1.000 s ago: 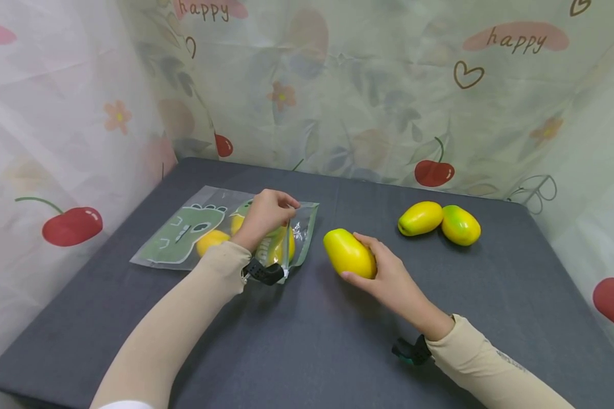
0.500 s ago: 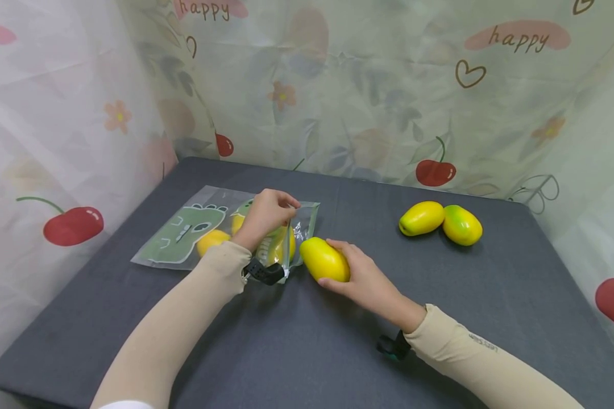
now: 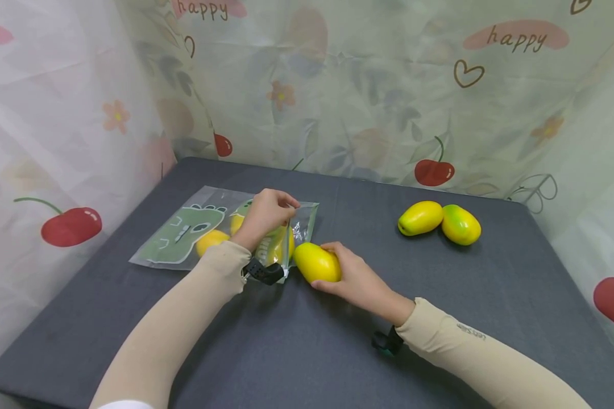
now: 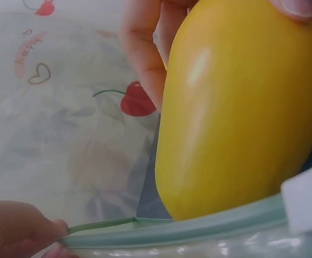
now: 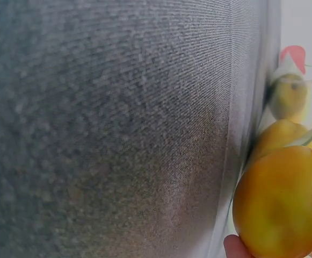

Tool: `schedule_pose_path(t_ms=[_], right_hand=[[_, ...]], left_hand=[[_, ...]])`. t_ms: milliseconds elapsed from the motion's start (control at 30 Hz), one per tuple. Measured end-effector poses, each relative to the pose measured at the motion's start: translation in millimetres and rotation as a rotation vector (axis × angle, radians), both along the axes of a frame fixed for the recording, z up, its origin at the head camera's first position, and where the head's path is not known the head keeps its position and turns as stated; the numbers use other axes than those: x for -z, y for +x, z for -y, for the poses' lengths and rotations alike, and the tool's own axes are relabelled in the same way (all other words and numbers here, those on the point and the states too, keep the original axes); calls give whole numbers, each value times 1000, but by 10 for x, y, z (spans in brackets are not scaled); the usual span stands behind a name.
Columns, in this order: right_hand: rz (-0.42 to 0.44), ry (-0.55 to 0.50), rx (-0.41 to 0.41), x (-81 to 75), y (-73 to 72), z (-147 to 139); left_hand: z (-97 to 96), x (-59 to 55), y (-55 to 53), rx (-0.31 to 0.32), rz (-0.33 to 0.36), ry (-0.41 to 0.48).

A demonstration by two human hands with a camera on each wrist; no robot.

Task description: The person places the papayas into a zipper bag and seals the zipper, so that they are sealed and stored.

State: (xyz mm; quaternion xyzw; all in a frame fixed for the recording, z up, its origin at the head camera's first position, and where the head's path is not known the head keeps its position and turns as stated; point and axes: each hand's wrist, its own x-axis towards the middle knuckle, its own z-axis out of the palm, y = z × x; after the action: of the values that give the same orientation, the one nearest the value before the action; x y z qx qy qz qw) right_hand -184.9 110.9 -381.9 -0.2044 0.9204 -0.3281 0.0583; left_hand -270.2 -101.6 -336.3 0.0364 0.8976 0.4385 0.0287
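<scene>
A clear zip bag (image 3: 176,241) with a green cartoon print lies flat on the left of the table, several yellow mangoes (image 3: 212,242) inside it. My left hand (image 3: 266,213) pinches the upper edge of its mouth, which faces right; in the left wrist view the green zip rim (image 4: 182,236) stands parted. My right hand (image 3: 360,281) grips another yellow mango (image 3: 317,263), fingers on one side and thumb on the other. That mango's tip is right at the mouth of the bag. In the right wrist view, bagged fruit shows beyond the held mango (image 5: 279,204).
Two yellow-green mangoes (image 3: 420,218) lie touching each other at the back right of the dark grey table (image 3: 297,352). A printed curtain (image 3: 337,113) surrounds the table's back and sides. A thin wire (image 3: 539,187) hangs by the back right corner.
My right hand has carried its mango leftward and slightly toward me, from apart from the bag to its mouth. The left hand and bag have stayed in place.
</scene>
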Motion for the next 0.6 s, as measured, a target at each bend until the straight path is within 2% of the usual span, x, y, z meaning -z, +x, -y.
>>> schedule_pose_path(t_ms=[400, 600], right_hand=[[-41, 18, -49, -27, -99, 18], [-20, -29, -65, -56, -172, 11]], left_hand=[[-8, -5, 6, 13, -20, -17], [-20, -9, 1, 12, -16, -24]])
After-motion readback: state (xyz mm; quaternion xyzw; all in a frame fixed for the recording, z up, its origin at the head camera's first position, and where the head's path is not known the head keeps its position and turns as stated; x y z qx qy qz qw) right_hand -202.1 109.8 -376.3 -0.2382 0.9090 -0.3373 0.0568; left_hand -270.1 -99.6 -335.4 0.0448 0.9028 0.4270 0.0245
